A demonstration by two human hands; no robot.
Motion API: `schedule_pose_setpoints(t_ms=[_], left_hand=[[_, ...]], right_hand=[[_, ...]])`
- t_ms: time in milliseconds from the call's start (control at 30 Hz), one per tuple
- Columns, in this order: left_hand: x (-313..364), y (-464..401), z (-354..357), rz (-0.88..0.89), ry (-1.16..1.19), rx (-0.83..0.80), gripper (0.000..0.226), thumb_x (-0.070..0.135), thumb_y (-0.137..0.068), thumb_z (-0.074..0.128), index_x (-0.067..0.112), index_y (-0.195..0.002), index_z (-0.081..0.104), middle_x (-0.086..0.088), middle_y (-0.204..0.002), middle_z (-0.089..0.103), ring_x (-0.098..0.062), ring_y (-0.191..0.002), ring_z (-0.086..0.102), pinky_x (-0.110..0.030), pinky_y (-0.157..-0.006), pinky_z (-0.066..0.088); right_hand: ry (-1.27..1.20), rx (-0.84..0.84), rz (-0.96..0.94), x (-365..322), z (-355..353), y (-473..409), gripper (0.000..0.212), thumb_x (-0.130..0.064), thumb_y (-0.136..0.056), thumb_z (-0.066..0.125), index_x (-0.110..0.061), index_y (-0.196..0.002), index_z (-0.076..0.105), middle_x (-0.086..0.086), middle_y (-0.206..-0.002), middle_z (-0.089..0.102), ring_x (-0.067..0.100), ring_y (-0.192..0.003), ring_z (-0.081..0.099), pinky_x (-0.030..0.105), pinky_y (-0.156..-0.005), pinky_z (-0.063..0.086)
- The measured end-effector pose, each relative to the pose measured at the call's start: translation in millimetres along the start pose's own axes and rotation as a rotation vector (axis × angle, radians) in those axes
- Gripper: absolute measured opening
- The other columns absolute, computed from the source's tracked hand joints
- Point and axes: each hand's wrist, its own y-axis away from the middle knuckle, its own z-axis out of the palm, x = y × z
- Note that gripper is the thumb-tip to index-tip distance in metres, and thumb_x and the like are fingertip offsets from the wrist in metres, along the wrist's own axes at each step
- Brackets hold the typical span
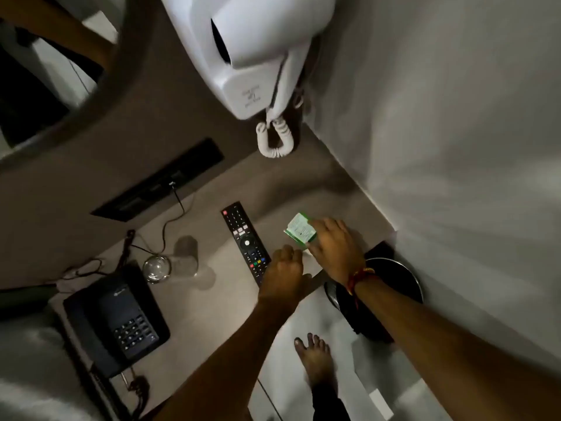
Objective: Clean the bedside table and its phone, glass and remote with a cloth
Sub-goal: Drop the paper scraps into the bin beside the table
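Observation:
The beige bedside table (194, 311) carries a black desk phone (118, 323) at its near left. A clear glass (158, 268) stands just beyond the phone. A black remote (244, 241) lies in the middle. My left hand (285, 268) is curled in a fist at the remote's near end and hides that tip. My right hand (331, 247) reaches over the table's right edge, its fingers closed on a small green and white packet (299, 230). A pale scrap shows between the two hands; I cannot tell what it is.
A white wall-mounted hair dryer (252, 56) with a coiled cord hangs above the table. A black socket panel (161, 180) sits on the back wall, with cables running to the phone. A black bin (394, 287) stands right of the table. My bare foot (315, 360) is on the floor.

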Motion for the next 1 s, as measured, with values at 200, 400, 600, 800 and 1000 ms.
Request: schedule_pose_setpoints(t_ms=[200, 400, 600, 800, 1000], left_hand=[[-10.5, -12.3, 22.6, 0.024, 0.104, 0.103, 0.052, 0.032, -0.090, 0.072, 0.008, -0.135, 0.061, -0.013, -0.129, 0.060, -0.032, -0.119, 0.056, -0.038, -0.094, 0.053], [-6.5, -20.1, 32.5, 0.039, 0.138, 0.115, 0.038, 0.024, -0.098, 0.065, 0.010, -0.134, 0.062, -0.012, -0.129, 0.058, -0.030, -0.122, 0.054, -0.039, -0.093, 0.055], [-1.1, -20.0, 38.3, -0.024, 0.223, 0.115, 0.034, 0.019, -0.101, 0.060, 0.010, -0.134, 0.064, -0.011, -0.128, 0.060, -0.029, -0.121, 0.056, -0.037, -0.098, 0.053], [15.4, -12.7, 41.0, -0.050, 0.315, 0.149, 0.032, 0.021, -0.101, 0.058, 0.011, -0.130, 0.065, -0.007, -0.126, 0.061, -0.026, -0.115, 0.060, -0.036, -0.098, 0.053], [63.1, -1.5, 66.7, 0.001, 0.364, 0.093, 0.031, 0.027, -0.102, 0.059, 0.012, -0.129, 0.065, -0.006, -0.126, 0.063, -0.025, -0.113, 0.062, -0.039, -0.098, 0.055]], right_hand=[[0.106, 0.022, 0.007, 2.5, 28.7, -27.5, 0.057, -0.048, -0.092, 0.065, -0.025, -0.142, 0.055, 0.003, -0.137, 0.052, 0.025, -0.126, 0.048, 0.033, -0.094, 0.048], [0.018, 0.081, -0.043, 13.4, 30.8, -29.3, 0.041, -0.039, -0.096, 0.063, -0.019, -0.132, 0.066, 0.003, -0.130, 0.057, 0.022, -0.127, 0.048, 0.034, -0.095, 0.050], [0.123, 0.114, -0.054, 31.3, 30.9, -19.8, 0.034, -0.030, -0.097, 0.060, -0.006, -0.118, 0.071, 0.012, -0.125, 0.061, 0.031, -0.119, 0.054, 0.038, -0.090, 0.051], [-0.098, 0.237, 0.172, 76.5, 31.7, 27.2, 0.014, -0.015, -0.080, 0.070, -0.002, -0.085, 0.072, 0.014, -0.111, 0.065, 0.035, -0.105, 0.058, 0.037, -0.076, 0.053], [-0.256, 0.340, 0.514, 108.1, 50.0, 108.0, 0.009, -0.013, -0.076, 0.072, -0.011, -0.071, 0.064, 0.012, -0.103, 0.066, 0.035, -0.105, 0.059, 0.030, -0.078, 0.047]])
